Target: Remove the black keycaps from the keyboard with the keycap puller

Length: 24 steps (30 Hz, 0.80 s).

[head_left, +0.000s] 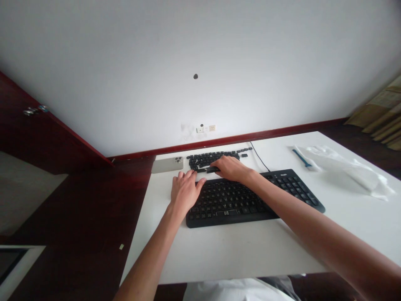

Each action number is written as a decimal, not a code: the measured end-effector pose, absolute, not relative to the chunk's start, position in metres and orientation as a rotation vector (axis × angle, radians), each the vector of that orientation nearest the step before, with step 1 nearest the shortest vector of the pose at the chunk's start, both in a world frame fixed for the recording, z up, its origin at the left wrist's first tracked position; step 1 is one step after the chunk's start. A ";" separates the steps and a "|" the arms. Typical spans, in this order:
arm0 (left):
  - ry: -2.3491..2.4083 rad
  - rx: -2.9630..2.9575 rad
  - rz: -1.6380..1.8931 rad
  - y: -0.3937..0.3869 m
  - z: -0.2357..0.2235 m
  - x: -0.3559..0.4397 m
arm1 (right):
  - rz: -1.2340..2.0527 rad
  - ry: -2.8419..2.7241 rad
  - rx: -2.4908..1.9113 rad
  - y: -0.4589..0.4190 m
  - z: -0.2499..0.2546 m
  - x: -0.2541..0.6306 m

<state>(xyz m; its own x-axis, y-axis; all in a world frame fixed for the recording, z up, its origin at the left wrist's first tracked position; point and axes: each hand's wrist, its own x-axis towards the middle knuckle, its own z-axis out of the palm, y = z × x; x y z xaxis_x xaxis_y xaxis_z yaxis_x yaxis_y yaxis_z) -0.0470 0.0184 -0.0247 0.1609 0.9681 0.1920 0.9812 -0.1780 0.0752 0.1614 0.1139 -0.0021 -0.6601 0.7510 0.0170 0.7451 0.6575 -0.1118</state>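
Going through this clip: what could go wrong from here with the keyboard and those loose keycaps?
The right hand is right beside the loose keycaps, so it might scatter them, possibly toward the phone. The left hand is at the edge of the keyboard and could shift it out of position.

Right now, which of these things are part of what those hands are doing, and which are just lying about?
Part of it: right hand holding a small black object; left hand; black HP keyboard; loose black keycaps.

Just lying about: pale smartphone; blue plastic tool; crumpled clear plastic wrap; black cable; wall socket.
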 end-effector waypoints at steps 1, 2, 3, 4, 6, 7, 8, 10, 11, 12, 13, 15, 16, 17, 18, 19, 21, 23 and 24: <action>-1.970 -2.342 -0.300 0.018 -0.024 -0.047 | 0.145 -2.805 -1.270 0.114 -0.002 0.161; -1.970 -2.343 -0.299 0.018 -0.023 -0.046 | 0.146 -2.806 -1.273 0.114 -0.001 0.161; -1.972 -2.345 -0.299 0.017 -0.022 -0.046 | 0.147 -2.808 -1.274 0.113 -0.001 0.162; -1.974 -2.349 -0.299 0.017 -0.021 -0.045 | 0.148 -2.810 -1.274 0.113 0.000 0.162; -1.974 -2.361 -0.306 0.015 -0.021 -0.044 | 0.147 -2.814 -1.274 0.111 0.001 0.164; -1.970 -2.368 -0.313 0.014 -0.021 -0.043 | 0.147 -2.814 -1.278 0.110 0.002 0.165; -1.965 -2.376 -0.321 0.014 -0.021 -0.043 | 0.148 -2.811 -1.286 0.109 0.002 0.166; -1.954 -2.392 -0.342 0.014 -0.022 -0.041 | 0.158 -2.798 -1.304 0.107 0.002 0.167; -1.950 -2.399 -0.350 0.014 -0.023 -0.041 | 0.165 -2.788 -1.311 0.107 0.001 0.168; -1.946 -2.407 -0.356 0.015 -0.023 -0.040 | 0.171 -2.778 -1.317 0.107 0.000 0.169; -1.941 -2.415 -0.361 0.015 -0.024 -0.039 | 0.175 -2.768 -1.319 0.108 -0.002 0.169; -1.929 -2.438 -0.369 0.016 -0.024 -0.036 | 0.172 -2.748 -1.309 0.109 -0.005 0.171; -1.925 -2.451 -0.374 0.016 -0.023 -0.034 | 0.167 -2.738 -1.296 0.110 -0.006 0.172; -1.920 -2.467 -0.381 0.017 -0.023 -0.032 | 0.162 -2.731 -1.281 0.110 -0.007 0.172; -1.913 -2.487 -0.390 0.018 -0.021 -0.031 | 0.157 -2.726 -1.267 0.111 -0.008 0.173; -1.903 -2.506 -0.400 0.020 -0.020 -0.030 | 0.153 -2.725 -1.256 0.111 -0.008 0.174; -1.893 -2.506 -0.428 0.027 -0.016 -0.030 | 0.153 -2.729 -1.254 0.112 -0.009 0.175; -1.911 -2.428 -0.478 0.039 -0.012 -0.035 | 0.157 -2.729 -1.272 0.112 -0.009 0.177; -1.930 -2.367 -0.509 0.046 -0.011 -0.040 | 0.160 -2.725 -1.282 0.112 -0.009 0.178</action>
<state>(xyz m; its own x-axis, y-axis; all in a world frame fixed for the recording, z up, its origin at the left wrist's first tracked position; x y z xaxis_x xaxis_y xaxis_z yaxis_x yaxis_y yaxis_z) -0.0395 0.0457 -0.0105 0.1691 0.9450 0.2798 0.9601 -0.2222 0.1701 0.1784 0.1122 -0.0093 -0.6324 0.7716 0.0684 0.7583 0.6347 -0.1486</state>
